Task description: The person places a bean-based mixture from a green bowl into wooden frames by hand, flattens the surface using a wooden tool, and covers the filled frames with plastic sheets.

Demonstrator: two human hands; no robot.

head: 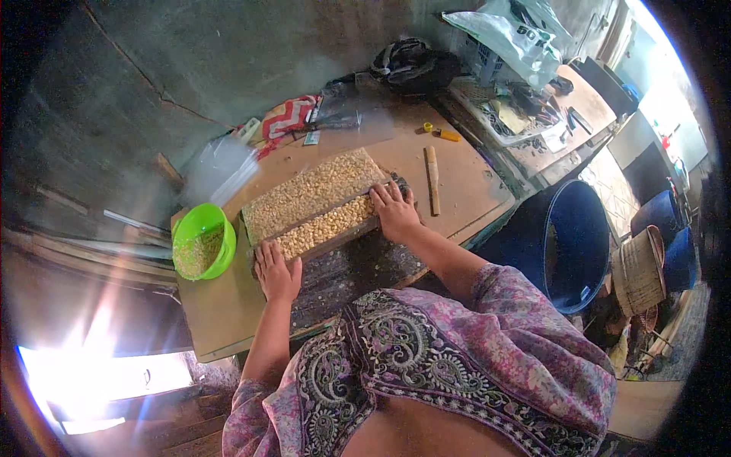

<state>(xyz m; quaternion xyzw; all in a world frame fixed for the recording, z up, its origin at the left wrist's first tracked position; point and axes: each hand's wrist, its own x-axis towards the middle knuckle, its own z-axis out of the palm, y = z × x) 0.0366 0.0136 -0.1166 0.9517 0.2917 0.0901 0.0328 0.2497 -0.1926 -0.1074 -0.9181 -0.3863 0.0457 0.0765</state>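
A flat slab of packed pale beans (320,191), perhaps soybeans, lies at an angle on the tabletop. Along its near side runs a narrower strip of looser-looking beans (325,228), bordered by dark wooden bars (342,236). My left hand (278,274) rests at the strip's left end, thumb spread away from the fingers. Over the right end lie the spread fingers of my right hand (397,211); its thumb is hidden. Whether either hand grips the wood or only presses on it is unclear. Beneath the near bar is a dark, speckled board (354,274).
A green plastic bowl (228,243) of chopped or grainy material stands left. Right of the slab lie a wooden stick (432,180) and a yellow-orange object (448,135). Clear plastic sheets (223,168) sit at back left. A blue barrel (577,245) stands beyond the table's right edge.
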